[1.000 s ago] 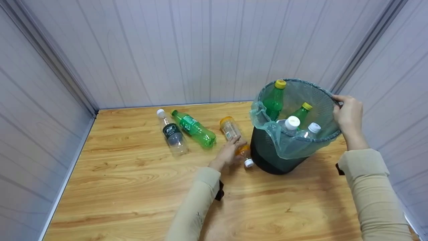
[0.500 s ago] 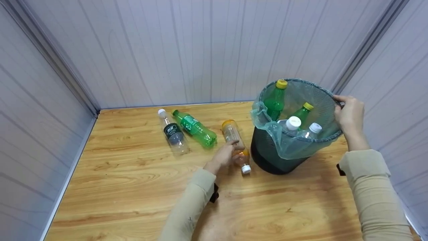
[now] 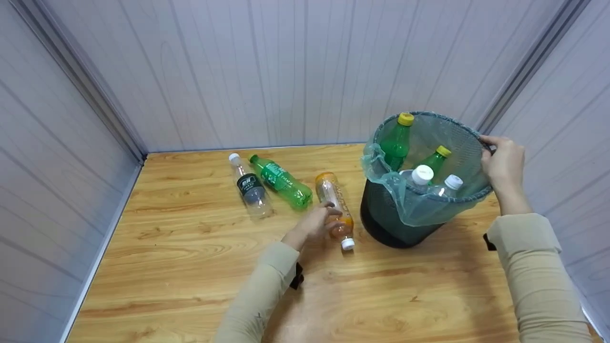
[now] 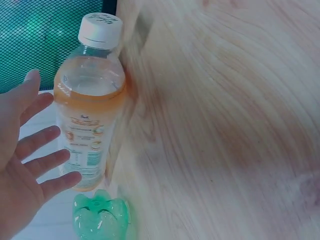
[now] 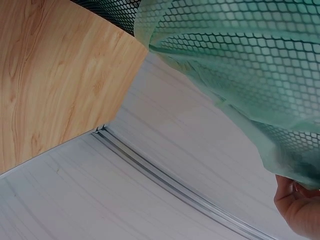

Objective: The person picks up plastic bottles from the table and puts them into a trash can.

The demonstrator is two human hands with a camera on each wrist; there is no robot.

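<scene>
An orange-labelled plastic bottle [image 3: 329, 189] with a white cap lies on the wooden table, its cap end toward me. Beside it is my left hand [image 3: 312, 225], whose fingertips overlap the bottle in the head view. In the left wrist view those fingers [image 4: 42, 162] are spread and extended alongside the bottle's label. My right hand [image 3: 506, 164] grips the far right rim of a black mesh wastebasket [image 3: 387, 209] lined with a green bag [image 3: 410, 209]. The basket leans to the right. From the right wrist view, fingers [image 5: 299, 207] pinch the rim through the liner.
Several bottles stand in the wastebasket, among them a yellow-capped green bottle [image 3: 396, 143]. Left of the orange bottle lie a green bottle [image 3: 283, 185] and a clear, black-labelled bottle [image 3: 252, 190]. Pale panelled walls [image 3: 286, 71] enclose the table [image 3: 190, 267].
The orange bottle has rolled and turned, its cap end swinging left and toward me. My left hand has drawn back slightly to the left. The right hand stays on the rim.
</scene>
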